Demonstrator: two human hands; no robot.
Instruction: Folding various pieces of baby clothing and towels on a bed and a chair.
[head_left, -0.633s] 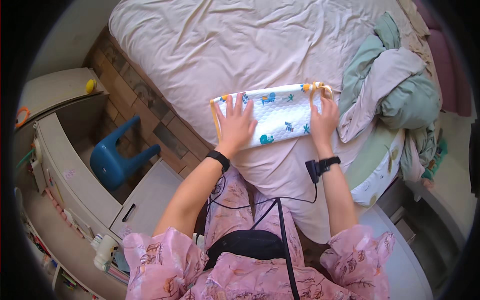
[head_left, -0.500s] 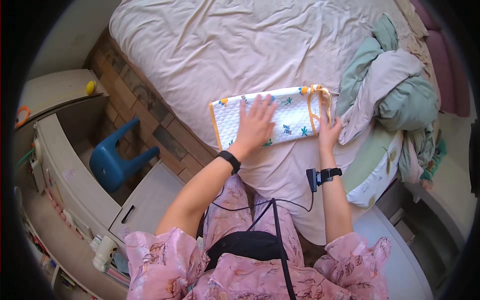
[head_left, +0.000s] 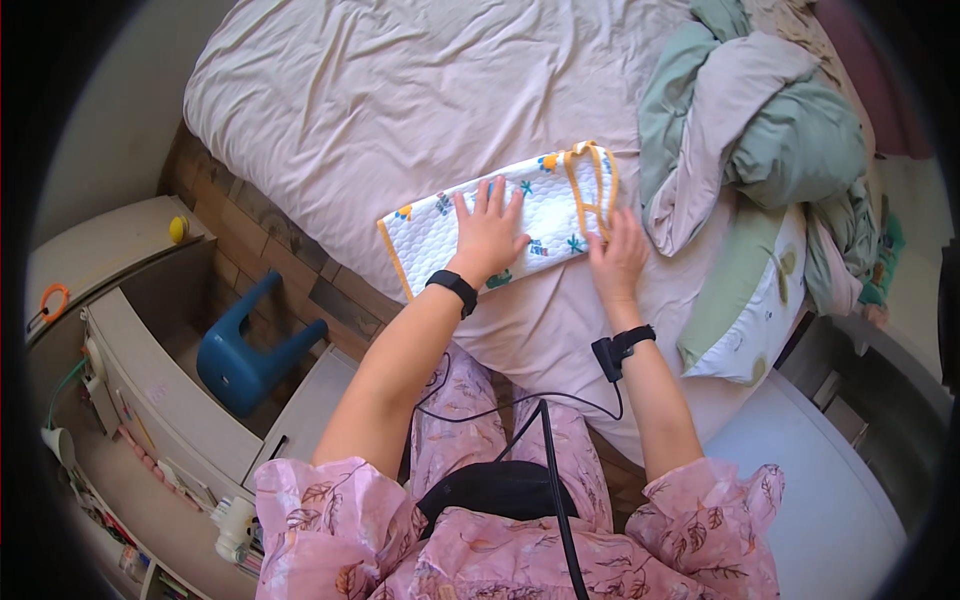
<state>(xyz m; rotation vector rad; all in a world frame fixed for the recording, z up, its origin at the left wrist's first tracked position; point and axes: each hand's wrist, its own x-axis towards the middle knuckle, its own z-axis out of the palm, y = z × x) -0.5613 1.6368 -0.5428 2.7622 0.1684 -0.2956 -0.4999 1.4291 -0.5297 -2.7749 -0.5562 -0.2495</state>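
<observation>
A folded quilted pad [head_left: 540, 215], white with orange-yellow edging and small colored prints, lies on the pale pink bed sheet [head_left: 370, 110]. My left hand [head_left: 489, 232] rests flat on the middle of it, fingers spread. At the pad's right end, where several bound edges lie layered, my right hand [head_left: 619, 255] is open beside the near corner. Its thumb touches or nearly touches that corner; the fingers point away from me, slightly apart.
A crumpled green and pinkish quilt [head_left: 790, 140] and a green-and-white pillow [head_left: 740, 290] lie at the right of the bed. On the left stand a blue stool [head_left: 245, 355] and a pale desk [head_left: 190, 380]. A black cable [head_left: 500, 412] hangs before my body.
The view has shifted, so the bed and pad sit differently in it. My right hand has come off the pad's layered right end to its near corner. That end now lies flatter.
</observation>
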